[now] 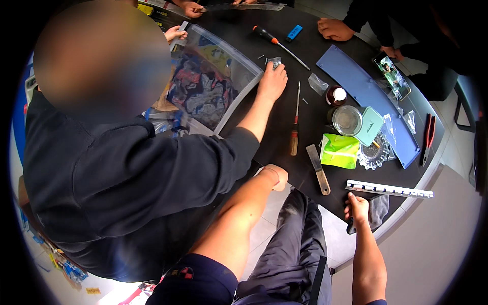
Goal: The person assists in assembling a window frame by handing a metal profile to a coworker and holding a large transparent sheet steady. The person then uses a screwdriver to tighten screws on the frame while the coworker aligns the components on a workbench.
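Note:
My left hand (275,177) is closed in a loose fist, leaning at the near edge of the dark table, with a thin band on the wrist. My right hand (357,207) is curled at the table's near right edge, its fingers bent; what they hold, if anything, is hidden. Beneath and beside it lies a grey and black cloth item (378,209), perhaps a glove. Just beyond that hand is a slotted silver metal strip (390,189). Between my hands, farther in, lies a scraper (318,170) with a wooden handle.
At left a co-worker's hand (274,81) touches a small clear bag (275,61). Screwdrivers (294,137), a green packet (339,151), a glass jar (347,120), a glass ashtray (373,155), a blue-grey panel (356,84) and red-handled pliers (430,134) lie around. Other people stand across the table.

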Motion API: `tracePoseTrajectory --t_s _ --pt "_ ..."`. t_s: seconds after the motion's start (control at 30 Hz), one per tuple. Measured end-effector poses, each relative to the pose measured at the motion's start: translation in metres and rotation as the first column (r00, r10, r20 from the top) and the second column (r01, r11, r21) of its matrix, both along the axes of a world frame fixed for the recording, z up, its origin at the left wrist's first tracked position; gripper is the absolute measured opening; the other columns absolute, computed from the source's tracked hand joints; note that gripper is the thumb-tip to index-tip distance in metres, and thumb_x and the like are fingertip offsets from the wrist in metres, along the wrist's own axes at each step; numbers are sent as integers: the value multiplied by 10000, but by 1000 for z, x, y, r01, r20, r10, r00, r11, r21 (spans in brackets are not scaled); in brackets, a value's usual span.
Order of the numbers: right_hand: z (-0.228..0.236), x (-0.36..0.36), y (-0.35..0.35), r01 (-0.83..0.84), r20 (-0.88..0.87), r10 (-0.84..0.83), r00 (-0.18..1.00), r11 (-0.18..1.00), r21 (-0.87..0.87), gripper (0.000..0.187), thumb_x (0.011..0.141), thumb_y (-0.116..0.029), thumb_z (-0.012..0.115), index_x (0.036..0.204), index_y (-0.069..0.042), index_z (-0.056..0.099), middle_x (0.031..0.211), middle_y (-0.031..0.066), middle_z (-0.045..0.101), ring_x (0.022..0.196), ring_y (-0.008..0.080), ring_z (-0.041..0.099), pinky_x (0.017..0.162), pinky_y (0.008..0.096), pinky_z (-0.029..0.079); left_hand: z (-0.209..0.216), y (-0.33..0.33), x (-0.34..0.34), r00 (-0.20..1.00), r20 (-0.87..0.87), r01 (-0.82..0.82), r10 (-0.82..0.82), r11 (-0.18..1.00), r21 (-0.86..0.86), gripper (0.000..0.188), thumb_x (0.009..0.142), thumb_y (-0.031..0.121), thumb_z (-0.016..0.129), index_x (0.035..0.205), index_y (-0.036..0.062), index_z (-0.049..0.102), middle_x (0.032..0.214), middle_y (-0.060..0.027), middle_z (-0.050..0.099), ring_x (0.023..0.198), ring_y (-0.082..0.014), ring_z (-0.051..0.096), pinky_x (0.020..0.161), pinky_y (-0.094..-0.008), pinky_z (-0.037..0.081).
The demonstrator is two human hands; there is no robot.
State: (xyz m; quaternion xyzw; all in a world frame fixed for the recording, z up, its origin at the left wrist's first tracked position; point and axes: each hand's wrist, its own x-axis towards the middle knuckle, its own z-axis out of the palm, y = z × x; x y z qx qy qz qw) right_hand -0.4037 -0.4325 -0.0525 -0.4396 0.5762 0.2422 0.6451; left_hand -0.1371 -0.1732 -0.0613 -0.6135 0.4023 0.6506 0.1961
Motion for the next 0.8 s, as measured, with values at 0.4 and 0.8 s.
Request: tracePoseTrajectory --t_s 0.4,0.8 --pt "-1 -1 -1 16 0 -16 1000 1000 14 396 942 -359 653 766 -12 583 516 87 571 325 165 483 319 274 388 12 -8 2 997 -13 69 -70 997 -28 335 667 87 573 936 29 763 986 -184 722 925 -315 702 781 -399 543" --pt "2 0 1 22 -7 -22 1000 1000 21 402 940 -367 654 759 -16 581 514 88 569 326 167 481 318 282 381 19 -11 3 997 -29 70 -69 997 13 326 636 78 585 905 36 766 957 -184 723 909 -318 706 764 -397 545"
